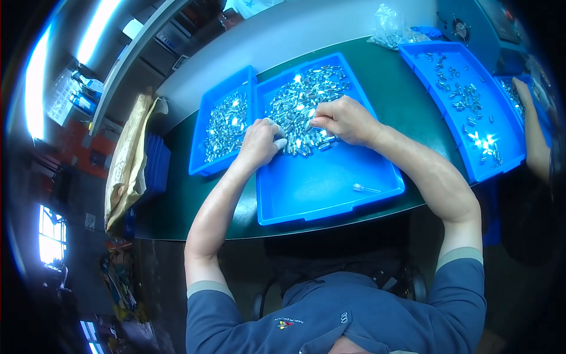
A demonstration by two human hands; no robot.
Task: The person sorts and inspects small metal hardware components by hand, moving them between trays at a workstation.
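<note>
In the middle blue tray (318,197), toward its far end, we see a heap of small metal parts (309,88), silvery, shiny, short and slim. We find no shared direction: their long axes point every way, many lying flat across one another. Our left hand (259,143), white covers (280,143) on its fingertips, curls narrowly at the heap's near-left edge; our right hand (346,121) pinches narrowly over it. We cannot tell whether either holds a part.

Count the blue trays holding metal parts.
4: left tray, centre tray, right tray, and a fourth tray at the far right edge, partly behind another person's arm. Others may be hidden.
</note>
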